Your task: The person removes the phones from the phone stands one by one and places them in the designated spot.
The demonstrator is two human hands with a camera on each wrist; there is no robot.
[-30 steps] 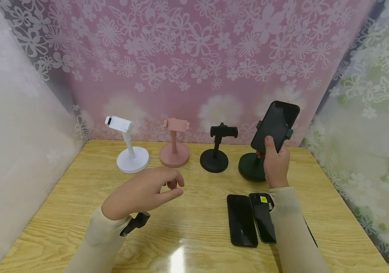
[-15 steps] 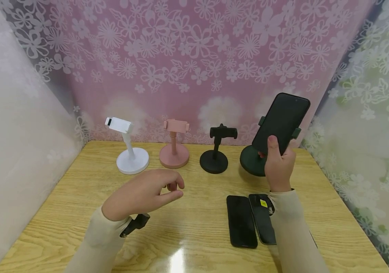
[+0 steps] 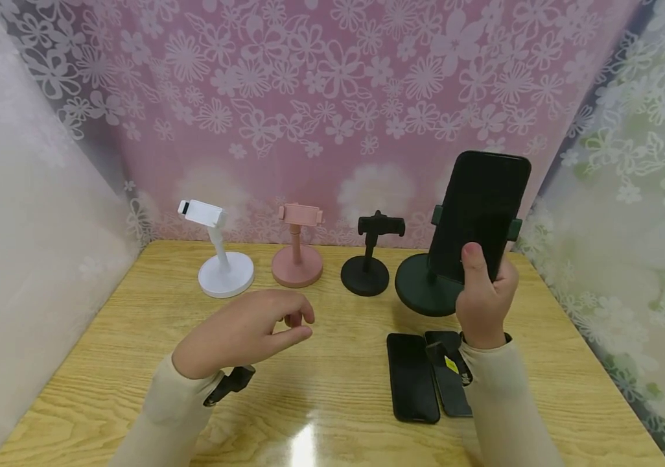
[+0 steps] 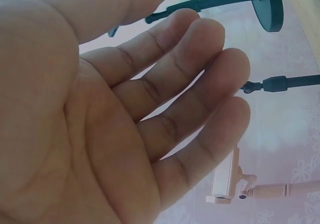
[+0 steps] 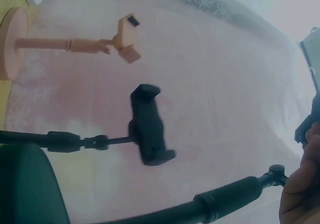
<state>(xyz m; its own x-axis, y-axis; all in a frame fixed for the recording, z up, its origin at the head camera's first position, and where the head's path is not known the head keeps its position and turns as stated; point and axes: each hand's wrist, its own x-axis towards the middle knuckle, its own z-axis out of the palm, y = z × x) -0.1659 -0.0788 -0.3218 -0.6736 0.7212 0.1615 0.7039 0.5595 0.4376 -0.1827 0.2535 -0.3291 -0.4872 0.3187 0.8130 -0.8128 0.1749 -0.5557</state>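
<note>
My right hand (image 3: 487, 301) grips a dark smartphone (image 3: 478, 207) by its lower end, thumb across the screen and fingers behind. The phone is clamped in a dark green phone stand (image 3: 426, 288), its side grips showing at both edges; the round base leans and looks raised off the table. In the right wrist view, the green stand's neck (image 5: 232, 199) runs up to my right fingers. My left hand (image 3: 256, 324) hovers over the middle of the table, holding nothing, fingers loosely bent. From the left wrist view, the palm (image 4: 65, 134) and spread fingers show with nothing in them.
White (image 3: 226, 274), pink (image 3: 297, 266) and black (image 3: 365, 275) phone stands line the back of the wooden table (image 3: 309, 383), all without phones. Two dark phones lie at front right: one phone (image 3: 413, 379) in full view, another phone (image 3: 452, 392) partly under my right wrist.
My right hand has lifted the phone and green stand and drawn them closer, turning the phone more upright. The left hand has stayed put.
</note>
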